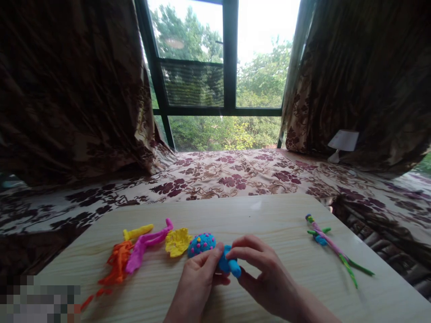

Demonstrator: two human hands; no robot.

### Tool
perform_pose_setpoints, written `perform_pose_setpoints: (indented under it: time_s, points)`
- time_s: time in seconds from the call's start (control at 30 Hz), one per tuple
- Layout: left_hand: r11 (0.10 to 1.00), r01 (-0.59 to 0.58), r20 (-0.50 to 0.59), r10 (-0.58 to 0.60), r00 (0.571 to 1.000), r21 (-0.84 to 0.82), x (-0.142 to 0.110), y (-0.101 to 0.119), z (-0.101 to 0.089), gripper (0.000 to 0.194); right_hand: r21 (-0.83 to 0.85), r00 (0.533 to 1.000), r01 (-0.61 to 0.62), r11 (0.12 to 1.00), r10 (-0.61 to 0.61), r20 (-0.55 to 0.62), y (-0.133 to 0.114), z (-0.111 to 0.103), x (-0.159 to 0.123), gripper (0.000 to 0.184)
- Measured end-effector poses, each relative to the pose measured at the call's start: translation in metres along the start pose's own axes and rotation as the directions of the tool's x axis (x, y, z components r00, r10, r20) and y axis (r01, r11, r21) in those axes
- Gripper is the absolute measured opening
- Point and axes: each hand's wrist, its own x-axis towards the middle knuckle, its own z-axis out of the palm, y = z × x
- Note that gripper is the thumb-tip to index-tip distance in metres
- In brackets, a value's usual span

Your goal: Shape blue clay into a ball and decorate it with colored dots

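Observation:
Between my two hands is a piece of blue modelling clay [225, 262] with a rounded stub sticking out toward me. My left hand [201, 273] pinches its left side between thumb and fingers. On its right side, the fingers of my right hand [261, 260] are closed round it; part of the clay is hidden by them. Just beyond my left thumb sits a blue clay dome [202, 243] dotted with pink and a little yellow. Left of the dome, a crinkled flat yellow clay piece [178, 242] lies close against it.
Farther left lie a pink clay strip [144, 246], a yellow clay roll [138, 231] and crumbled orange clay [118, 260]. A thin clay figure in pink, green and blue [328, 244] rests at the right of the wooden table [269, 211]. Behind stands a small white lamp [343, 140].

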Motion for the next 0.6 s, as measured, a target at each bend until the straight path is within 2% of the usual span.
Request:
perform_pose_setpoints:
  time_s: [0.07, 0.13, 0.2, 0.23, 0.33, 0.43, 0.53, 0.6]
  points:
    - [0.996, -0.062, -0.048, 0.066, 0.997, 0.067, -0.001, 0.004, 0.000, 0.035, -0.042, 0.996, -0.083, 0.996, 0.081, -0.038, 0.005, -0.003, 0.001, 0.022]
    - [0.972, -0.165, -0.120, 0.186, 0.975, 0.167, -0.002, 0.007, -0.001, 0.038, -0.098, 0.983, -0.175, 0.980, 0.169, -0.065, 0.012, -0.005, 0.002, 0.014]
    - [0.921, -0.232, -0.156, 0.291, 0.944, 0.311, -0.003, 0.008, -0.001, 0.037, -0.146, 0.971, -0.237, 0.960, 0.231, -0.056, 0.019, -0.005, 0.001, 0.012]
    - [0.882, -0.261, -0.140, 0.338, 0.931, 0.391, -0.003, 0.007, -0.001, 0.035, -0.166, 0.966, -0.257, 0.952, 0.253, -0.041, 0.023, -0.005, 0.000, 0.011]
    - [0.705, -0.379, 0.007, 0.470, 0.883, 0.600, -0.004, 0.000, 0.001, 0.024, -0.209, 0.955, -0.291, 0.933, 0.298, -0.001, 0.027, -0.002, -0.003, 0.010]
    - [0.482, -0.483, 0.180, 0.546, 0.818, 0.731, -0.004, -0.009, 0.002, 0.025, -0.235, 0.952, -0.289, 0.928, 0.305, 0.033, 0.027, -0.003, -0.003, 0.010]
    - [0.276, -0.546, 0.345, 0.536, 0.770, 0.791, -0.004, -0.013, 0.002, 0.030, -0.242, 0.954, -0.272, 0.931, 0.294, 0.058, 0.026, -0.005, -0.003, 0.011]
    - [0.185, -0.566, 0.419, 0.500, 0.758, 0.804, -0.003, -0.014, 0.001, 0.032, -0.245, 0.954, -0.271, 0.931, 0.294, 0.064, 0.027, -0.006, -0.003, 0.012]
